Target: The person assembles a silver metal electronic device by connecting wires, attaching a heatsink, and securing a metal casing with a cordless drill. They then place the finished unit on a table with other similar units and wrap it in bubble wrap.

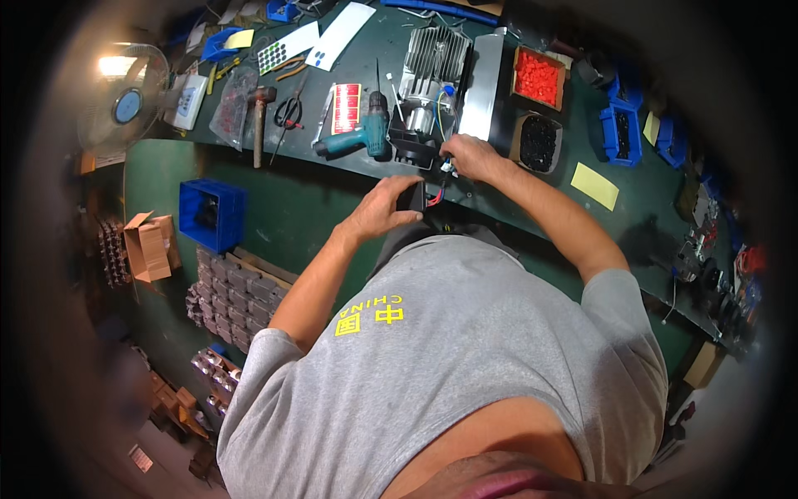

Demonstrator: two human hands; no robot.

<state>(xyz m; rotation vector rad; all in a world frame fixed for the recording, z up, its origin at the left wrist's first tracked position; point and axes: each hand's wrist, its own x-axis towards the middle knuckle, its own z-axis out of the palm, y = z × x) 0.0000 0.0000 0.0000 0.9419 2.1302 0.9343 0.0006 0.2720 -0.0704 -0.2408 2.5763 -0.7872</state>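
My left hand (381, 208) is closed round a small black box-shaped part (412, 198) at the bench's front edge, gripping it between thumb and fingers. Red and dark wires (436, 196) come out of its right side. Just right of it, my right hand (472, 158) pinches wires with white connectors (449, 167); the fingertips partly hide them. Directly beyond both hands lies a metal motor assembly (420, 118) with a finned grey heat sink (434, 55) at its far end. Blue and yellow-green wires run along its right side toward my right hand.
Left of the assembly lie a teal power drill (366, 135), a hammer (261, 125) and black scissors (288, 113). A metal plate (484, 87) is to its right, then boxes of red parts (539, 77) and black parts (539, 143). A fan (125, 104) stands far left.
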